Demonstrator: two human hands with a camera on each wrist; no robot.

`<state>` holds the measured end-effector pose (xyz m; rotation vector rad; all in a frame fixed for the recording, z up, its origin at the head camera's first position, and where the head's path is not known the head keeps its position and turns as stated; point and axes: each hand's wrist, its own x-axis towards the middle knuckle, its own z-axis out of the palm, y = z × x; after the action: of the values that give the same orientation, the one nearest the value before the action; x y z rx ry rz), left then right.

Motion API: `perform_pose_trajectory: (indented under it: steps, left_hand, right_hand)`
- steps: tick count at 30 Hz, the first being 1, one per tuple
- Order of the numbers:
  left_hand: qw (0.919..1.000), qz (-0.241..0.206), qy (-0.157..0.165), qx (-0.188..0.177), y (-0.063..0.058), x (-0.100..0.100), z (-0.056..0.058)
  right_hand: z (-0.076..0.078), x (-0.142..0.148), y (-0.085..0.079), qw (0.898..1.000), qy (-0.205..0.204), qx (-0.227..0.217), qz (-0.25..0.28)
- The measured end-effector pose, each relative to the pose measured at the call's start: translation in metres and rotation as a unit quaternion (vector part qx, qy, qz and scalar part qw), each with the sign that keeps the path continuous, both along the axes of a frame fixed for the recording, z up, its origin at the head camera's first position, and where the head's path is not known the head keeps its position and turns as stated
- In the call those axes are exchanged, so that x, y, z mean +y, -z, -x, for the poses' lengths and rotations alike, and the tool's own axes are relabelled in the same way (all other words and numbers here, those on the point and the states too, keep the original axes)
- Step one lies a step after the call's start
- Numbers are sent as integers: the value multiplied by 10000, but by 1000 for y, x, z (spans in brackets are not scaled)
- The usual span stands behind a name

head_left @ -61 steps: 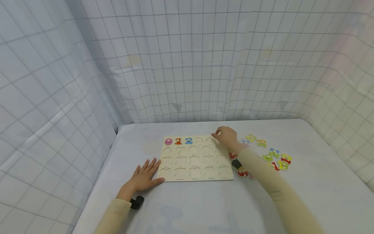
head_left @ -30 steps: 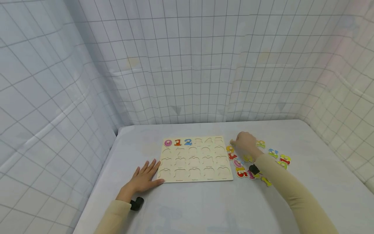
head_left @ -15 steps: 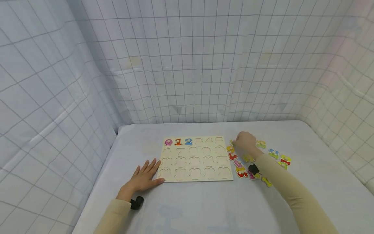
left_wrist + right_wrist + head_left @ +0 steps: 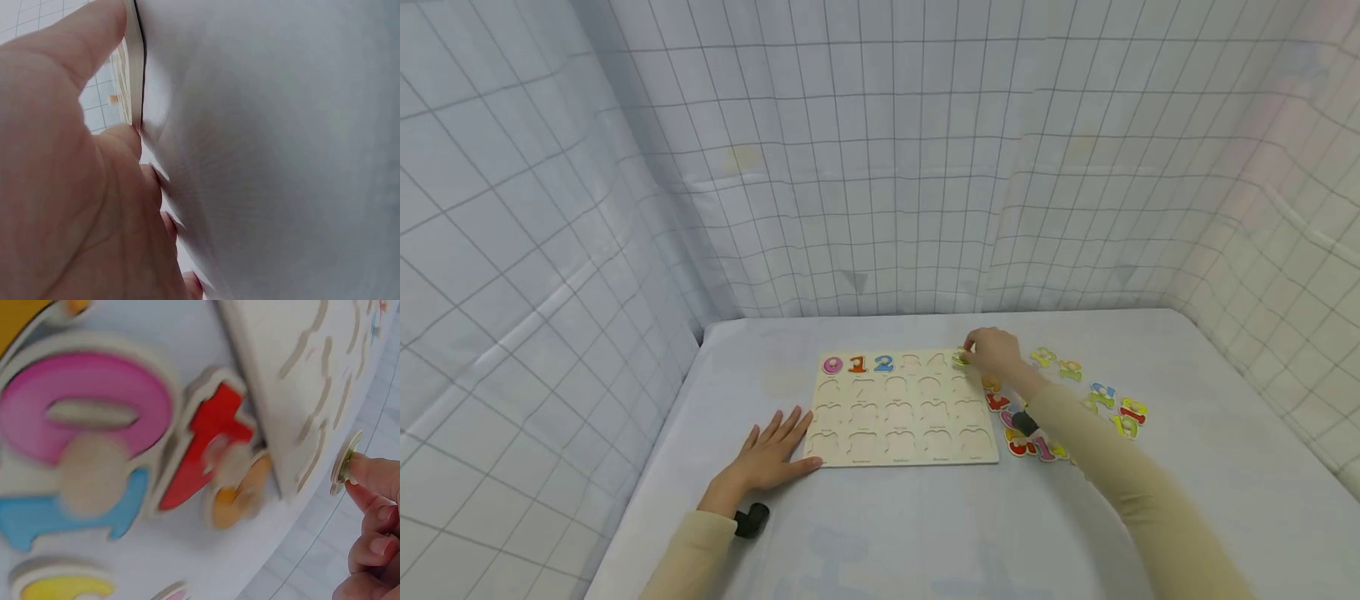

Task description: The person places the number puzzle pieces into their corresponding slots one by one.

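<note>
The pale wooden number puzzle board [image 4: 880,423] lies flat on the white table. Its top row holds a purple 0 [image 4: 832,365], a red 1 [image 4: 857,364] and a blue 2 [image 4: 883,363]. My left hand [image 4: 766,460] rests with spread fingers against the board's left edge. Between thumb and finger, my right hand [image 4: 996,354] pinches a green number puzzle piece [image 4: 345,464] over the board's upper right corner. That piece is seen edge-on in the right wrist view, so its numeral cannot be read.
Loose number pieces lie right of the board, among them a red 4 [image 4: 997,402], a red 15 [image 4: 1020,444] and a blue-and-green piece [image 4: 1102,393]. My right forearm [image 4: 1105,458] hides some. Grid-patterned cloth [image 4: 880,167] closes off the back and sides.
My right hand first went right to the loose pieces. It then picked up the green number piece and came back left to the board's upper right corner. My left hand stayed put.
</note>
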<state>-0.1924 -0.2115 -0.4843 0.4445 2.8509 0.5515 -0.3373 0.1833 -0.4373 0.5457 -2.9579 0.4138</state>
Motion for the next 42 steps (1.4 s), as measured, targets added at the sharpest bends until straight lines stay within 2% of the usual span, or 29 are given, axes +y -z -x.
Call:
perform_pose_trajectory:
  steps: [8,18,28,42]
  left_hand:
    - [10000,-38,-37,-50,-1,0,0]
    - [9998,-120,-64,125,11,-5,6]
    - [9998,-144,-24,111,12,-5,6]
    - [9997,-174,-41,172,15,-5,6]
  right_hand:
    - [5,-37,0,9994,-312,109,-144]
    - [13,-67,6,9982,-498,131,-298]
    - [18,-83,12,9977,-531,-29,-430]
    - [18,-88,16,9975,-529,-78,-469]
